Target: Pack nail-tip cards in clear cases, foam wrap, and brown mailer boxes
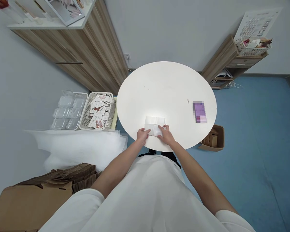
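Note:
A white sheet of thin wrapping material (150, 120), partly folded, lies near the front edge of the round white table (166, 83). My left hand (143, 134) pinches its lower left corner between thumb and fingers. On the right side, my right hand (166, 134) has its thumb and fingers closed on the folded part. Whatever may lie inside the folds is hidden. Farther right on the table is a purple item (199, 111), blurred by pixelation, with neither hand touching it.
Left of the table are a white basket of printed packets (90, 120), clear plastic boxes (66, 111), white sheets (82, 146) and stacked cardboard (33, 201). An open carton (220, 138) stands at the lower right. Wooden cabinets (103, 48) rise behind.

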### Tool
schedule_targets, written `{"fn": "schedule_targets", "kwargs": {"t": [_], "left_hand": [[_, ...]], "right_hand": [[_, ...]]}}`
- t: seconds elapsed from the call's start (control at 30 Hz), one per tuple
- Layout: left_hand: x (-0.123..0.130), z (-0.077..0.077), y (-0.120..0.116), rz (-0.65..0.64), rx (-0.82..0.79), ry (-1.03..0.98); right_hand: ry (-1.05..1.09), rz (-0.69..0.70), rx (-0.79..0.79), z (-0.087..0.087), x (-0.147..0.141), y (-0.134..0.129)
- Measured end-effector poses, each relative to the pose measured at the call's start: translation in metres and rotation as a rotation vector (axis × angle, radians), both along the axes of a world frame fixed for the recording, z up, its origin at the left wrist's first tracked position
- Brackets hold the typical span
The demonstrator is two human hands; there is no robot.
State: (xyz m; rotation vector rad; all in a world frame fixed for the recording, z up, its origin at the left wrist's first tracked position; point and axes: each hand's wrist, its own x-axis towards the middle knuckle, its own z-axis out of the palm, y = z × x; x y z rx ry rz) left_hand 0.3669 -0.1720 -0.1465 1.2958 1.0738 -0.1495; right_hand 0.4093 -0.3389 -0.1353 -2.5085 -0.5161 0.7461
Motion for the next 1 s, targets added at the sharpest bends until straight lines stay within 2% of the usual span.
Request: {"fn": "schedule_targets", "kwargs": {"t": [0.1, 0.27, 0.47, 0.6, 0.7, 0.8, 0.87, 0.93, 1.0], "left_hand": [[-0.002, 0.005, 0.004, -0.235, 0.116, -0.046], [0.007, 0.016, -0.004, -0.581, 0.488, -0.213], [0.017, 0.015, -0.03, -0.875, 0.668, -0.302], [0.004, 0.009, -0.036, -1.004, 0.827, -0.373], [-0.011, 0.009, -0.038, -1.138, 0.926, -0.454], [-0.027, 0.011, -0.038, -1.213, 0.971, -0.516], [-0.034, 0.012, -0.034, -1.226, 0.938, -0.574], [-0.036, 0.014, -0.027, -1.187, 0.876, -0.596], [-0.03, 0.016, -0.019, -1.083, 0.84, -0.55]], "right_hand": [[-0.003, -0.037, 0.021, -0.002, 0.0, 0.0], [0.012, -0.095, 0.084, -0.006, 0.001, 0.005], [0.097, -0.168, 0.237, -0.008, 0.006, 0.002], [0.189, -0.28, 0.333, -0.006, 0.013, -0.001], [0.16, -0.35, 0.306, -0.006, 0.015, 0.005], [0.053, -0.392, 0.216, -0.007, 0.013, 0.013], [0.021, -0.394, 0.209, -0.009, 0.011, 0.015], [0.025, -0.37, 0.228, -0.011, 0.009, 0.014], [0.036, -0.344, 0.24, -0.012, 0.009, 0.012]]}}
